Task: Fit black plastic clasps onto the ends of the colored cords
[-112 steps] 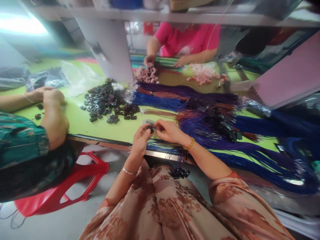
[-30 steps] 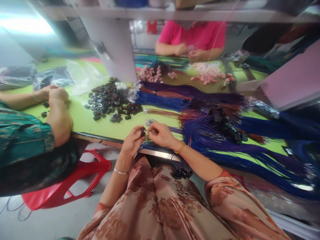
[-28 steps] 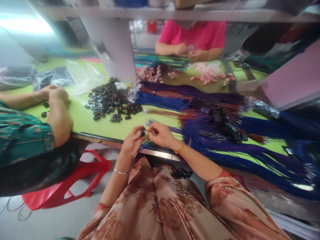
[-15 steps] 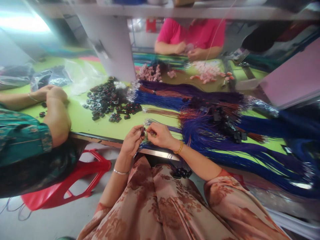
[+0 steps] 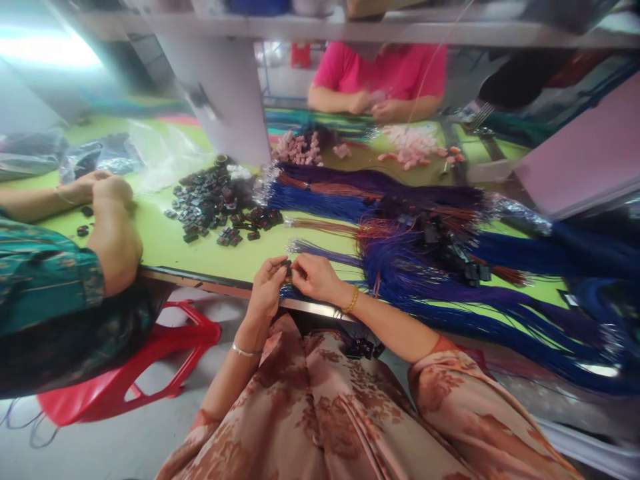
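Note:
My left hand (image 5: 269, 287) pinches a small black connector housing (image 5: 287, 265) above the front edge of the table. Right against it, the fingers of my right hand (image 5: 314, 277) are pressed together at the housing's side; a thin wire seems to be in them, but its end is hidden. Bundles of blue and purple wires (image 5: 395, 257) with bare metal terminals lie to the right of my hands. Beyond my left hand is a heap of black connector housings (image 5: 210, 200). Several finished-looking black connectors (image 5: 364, 347) hang at my lap below the table edge.
At the left a co-worker's arm (image 5: 115, 220) rests on the green table (image 5: 165, 247), near a red stool (image 5: 150, 373). Across the table sits a person in a pink shirt (image 5: 390, 73), behind piles of pink connectors (image 5: 413, 143). A shelf (image 5: 320, 25) crosses overhead.
Both my hands have moved slightly down, the left also a little to the right, and they are closer together at the housing. The wire bundles lie as before.

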`<action>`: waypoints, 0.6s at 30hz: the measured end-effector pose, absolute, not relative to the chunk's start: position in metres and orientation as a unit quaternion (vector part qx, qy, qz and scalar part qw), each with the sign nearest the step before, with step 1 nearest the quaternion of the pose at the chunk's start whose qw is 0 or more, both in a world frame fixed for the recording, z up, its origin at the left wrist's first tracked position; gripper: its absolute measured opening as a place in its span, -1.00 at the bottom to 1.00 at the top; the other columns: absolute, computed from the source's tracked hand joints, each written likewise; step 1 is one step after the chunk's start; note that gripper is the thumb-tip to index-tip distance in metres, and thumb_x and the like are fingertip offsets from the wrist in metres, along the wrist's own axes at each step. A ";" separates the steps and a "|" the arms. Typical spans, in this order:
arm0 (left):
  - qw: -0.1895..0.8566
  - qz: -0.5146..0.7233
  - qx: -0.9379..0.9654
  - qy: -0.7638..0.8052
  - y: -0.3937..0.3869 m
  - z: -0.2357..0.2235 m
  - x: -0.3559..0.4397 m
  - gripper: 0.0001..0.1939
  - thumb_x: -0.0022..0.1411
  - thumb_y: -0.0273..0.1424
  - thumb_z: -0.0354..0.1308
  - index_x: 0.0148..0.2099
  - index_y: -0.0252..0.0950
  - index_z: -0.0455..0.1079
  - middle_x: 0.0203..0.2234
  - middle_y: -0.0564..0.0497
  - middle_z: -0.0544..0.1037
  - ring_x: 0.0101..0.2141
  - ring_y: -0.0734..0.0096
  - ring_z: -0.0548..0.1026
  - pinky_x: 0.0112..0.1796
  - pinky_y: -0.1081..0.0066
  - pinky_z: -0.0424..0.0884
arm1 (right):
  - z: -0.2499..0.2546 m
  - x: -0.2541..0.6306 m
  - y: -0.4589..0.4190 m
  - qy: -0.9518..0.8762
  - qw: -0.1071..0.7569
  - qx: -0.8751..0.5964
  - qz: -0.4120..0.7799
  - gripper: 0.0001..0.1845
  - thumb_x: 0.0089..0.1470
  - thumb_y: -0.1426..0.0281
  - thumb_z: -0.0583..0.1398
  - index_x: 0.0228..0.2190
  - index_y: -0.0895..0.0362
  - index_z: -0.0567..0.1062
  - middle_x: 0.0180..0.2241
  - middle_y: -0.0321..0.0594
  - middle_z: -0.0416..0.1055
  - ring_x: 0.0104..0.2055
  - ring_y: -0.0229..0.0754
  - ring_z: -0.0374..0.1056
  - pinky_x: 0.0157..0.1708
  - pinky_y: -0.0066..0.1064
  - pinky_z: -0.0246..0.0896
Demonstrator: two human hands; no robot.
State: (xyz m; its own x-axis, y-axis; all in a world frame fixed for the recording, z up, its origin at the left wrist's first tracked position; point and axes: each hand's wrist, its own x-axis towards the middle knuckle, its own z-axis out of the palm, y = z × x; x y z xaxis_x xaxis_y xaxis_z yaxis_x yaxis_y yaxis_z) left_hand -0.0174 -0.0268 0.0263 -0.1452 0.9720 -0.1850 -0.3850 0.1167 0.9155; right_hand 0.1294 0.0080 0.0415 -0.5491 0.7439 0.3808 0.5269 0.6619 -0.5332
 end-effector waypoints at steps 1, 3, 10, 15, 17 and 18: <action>0.571 0.587 0.314 0.480 -0.027 0.025 -0.017 -0.71 -0.03 -0.42 0.30 -0.18 -0.30 0.45 -0.41 0.06 0.50 -0.49 0.60 0.38 -0.40 0.52 0.31 | 0.039 0.128 0.007 -0.863 0.297 -0.371 0.173 -0.91 0.06 0.48 0.09 -0.45 0.15 0.38 -0.49 -0.22 0.35 -0.46 -0.24 0.18 -0.43 -0.42 0.01; 0.564 0.584 0.320 0.488 -0.028 0.023 -0.016 -0.71 -0.03 -0.43 0.30 -0.18 -0.30 0.44 -0.40 0.06 0.50 -0.48 0.60 0.38 -0.40 0.53 0.31 | 0.034 0.126 0.005 -0.867 0.292 -0.373 0.157 -0.90 0.07 0.47 0.08 -0.43 0.16 0.39 -0.46 -0.18 0.38 -0.44 -0.22 0.19 -0.41 -0.41 0.02; 0.565 0.591 0.301 0.490 -0.029 0.025 -0.017 -0.70 -0.07 -0.42 0.32 -0.21 -0.31 0.44 -0.42 0.07 0.50 -0.48 0.61 0.38 -0.40 0.55 0.33 | 0.043 0.132 0.010 -0.852 0.270 -0.379 0.239 -0.86 0.09 0.45 0.10 -0.44 0.19 0.45 -0.46 -0.21 0.43 -0.43 -0.26 0.25 -0.39 -0.45 0.06; 0.588 0.600 0.279 0.465 -0.023 0.031 -0.024 -0.69 -0.08 -0.43 0.34 -0.21 -0.30 0.45 -0.39 0.04 0.51 -0.41 0.57 0.42 -0.39 0.56 0.35 | 0.063 0.162 0.054 -0.827 0.231 -0.453 0.241 -0.73 0.17 0.34 0.05 -0.34 0.19 0.51 -0.35 -0.18 0.51 -0.34 -0.25 0.33 -0.33 -0.47 0.11; 0.593 0.600 0.272 0.463 -0.021 0.031 -0.026 -0.69 -0.09 -0.45 0.34 -0.22 -0.31 0.46 -0.40 0.03 0.51 -0.41 0.57 0.42 -0.39 0.56 0.35 | 0.063 0.171 0.071 -0.819 0.154 -0.522 0.183 -0.78 0.11 0.35 0.10 -0.34 0.18 0.53 -0.31 -0.14 0.52 -0.29 -0.19 0.35 -0.31 -0.44 0.11; 0.596 0.599 0.269 0.462 -0.020 0.031 -0.026 -0.69 -0.10 -0.45 0.34 -0.22 -0.31 0.46 -0.40 0.03 0.51 -0.41 0.57 0.43 -0.39 0.56 0.35 | 0.060 0.174 0.076 -0.816 0.110 -0.543 0.166 -0.80 0.07 0.36 0.13 -0.35 0.18 0.53 -0.29 -0.12 0.52 -0.28 -0.16 0.36 -0.31 -0.43 0.10</action>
State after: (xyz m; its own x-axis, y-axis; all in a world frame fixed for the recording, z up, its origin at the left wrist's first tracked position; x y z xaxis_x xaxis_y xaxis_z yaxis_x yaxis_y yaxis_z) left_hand -0.0259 -0.0199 0.0309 -0.1445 0.9629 -0.2280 -0.4649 0.1373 0.8747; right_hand 0.1743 0.0763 0.0601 -0.3854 0.9227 0.0000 0.8496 0.3549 -0.3903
